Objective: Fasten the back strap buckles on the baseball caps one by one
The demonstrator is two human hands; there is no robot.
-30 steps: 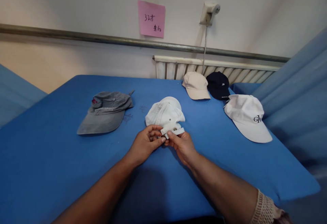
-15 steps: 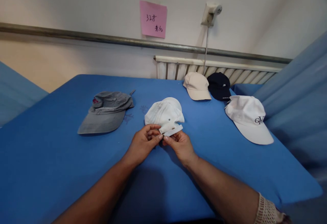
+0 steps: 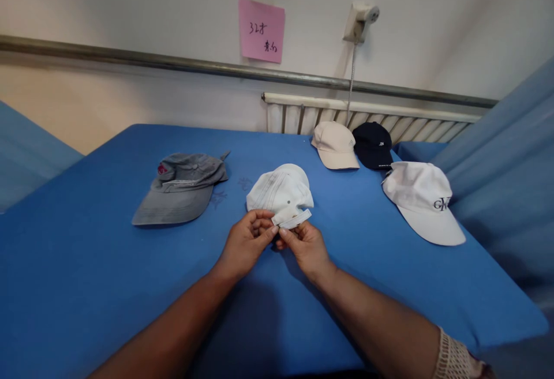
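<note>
A white baseball cap (image 3: 279, 188) with darker stitching lies on the blue surface, its back opening towards me and its brim pointing away. The cap's white back strap (image 3: 295, 218) is pinched at its ends near the middle. My left hand (image 3: 250, 237) is closed on the left part of the strap, thumb and fingers together. Just beside it, my right hand (image 3: 305, 246) grips the right part, with the thumb on top. Both thumb tips almost meet. The undersides of the fingers and the strap's fastening are hidden.
A grey cap (image 3: 182, 188) lies to the left. At the back right sit a beige cap (image 3: 335, 145) and a navy cap (image 3: 373, 145), with a white lettered cap (image 3: 426, 200) nearer on the right. Behind the blue-covered bed (image 3: 130, 292) are a radiator (image 3: 294, 116) and a rail.
Both hands keep their grip on the strap, which has shifted slightly in the fingers. The cap stays in place; the whole view has moved a little.
</note>
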